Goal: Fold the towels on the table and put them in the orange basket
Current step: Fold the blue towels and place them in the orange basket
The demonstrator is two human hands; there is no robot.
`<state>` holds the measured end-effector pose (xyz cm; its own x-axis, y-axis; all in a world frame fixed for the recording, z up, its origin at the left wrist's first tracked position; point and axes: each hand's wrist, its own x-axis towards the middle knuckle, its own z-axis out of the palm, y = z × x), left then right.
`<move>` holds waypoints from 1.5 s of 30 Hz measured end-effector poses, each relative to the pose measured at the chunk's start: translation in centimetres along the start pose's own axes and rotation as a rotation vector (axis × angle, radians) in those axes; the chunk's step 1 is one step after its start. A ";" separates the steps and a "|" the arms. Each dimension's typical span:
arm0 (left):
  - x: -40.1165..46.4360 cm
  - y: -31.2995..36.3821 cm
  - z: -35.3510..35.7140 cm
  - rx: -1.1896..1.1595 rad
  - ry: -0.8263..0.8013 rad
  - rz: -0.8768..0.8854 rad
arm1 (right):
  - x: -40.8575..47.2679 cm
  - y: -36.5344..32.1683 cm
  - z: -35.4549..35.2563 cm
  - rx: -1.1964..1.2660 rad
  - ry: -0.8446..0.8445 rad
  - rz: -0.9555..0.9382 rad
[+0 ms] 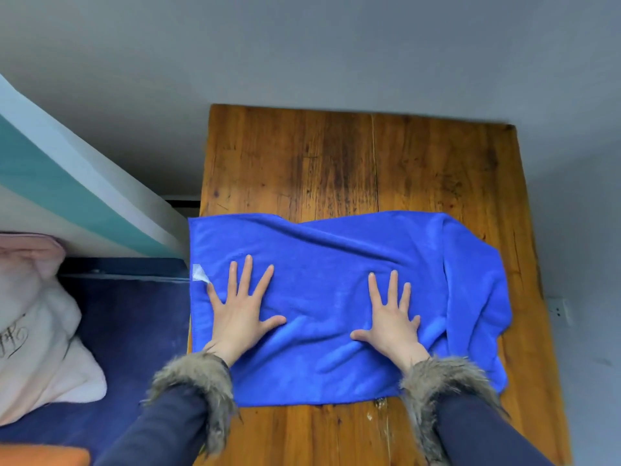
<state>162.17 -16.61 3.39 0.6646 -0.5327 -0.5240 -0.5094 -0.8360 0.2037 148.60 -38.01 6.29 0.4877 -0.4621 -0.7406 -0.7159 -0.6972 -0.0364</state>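
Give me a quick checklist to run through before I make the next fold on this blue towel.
1. Both hands flat on the blue towel: ok, left hand and right hand press with straight fingers.
2. Towel smooth: not ok, wrinkles across the middle, right end bunched.
3. Towel fully on the wooden table: not ok, its left edge overhangs.
4. White label tucked in: not ok, exposed.
5. Orange basket ready: cannot tell, only an orange sliver shows.
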 end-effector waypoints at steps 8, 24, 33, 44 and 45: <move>1.4 -1.4 -2.8 0.101 -0.102 0.000 | -1.0 0.6 1.0 0.019 0.077 -0.049; 0.4 17.3 1.6 0.128 -0.066 0.315 | 0.6 17.4 -2.4 0.630 0.586 0.419; 1.5 23.2 3.8 0.173 -0.057 0.324 | 4.9 23.3 -3.6 0.660 0.447 0.353; 0.7 25.6 3.6 0.208 -0.073 0.232 | 8.6 30.7 -9.5 1.017 0.770 0.349; 0.6 26.0 3.9 0.193 -0.044 0.272 | 8.6 31.0 -9.0 1.028 0.729 0.336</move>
<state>147.20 -38.20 5.11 0.4678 -0.7232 -0.5081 -0.7617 -0.6215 0.1834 135.05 -68.54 4.86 0.1358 -0.9461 -0.2940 -0.7492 0.0961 -0.6554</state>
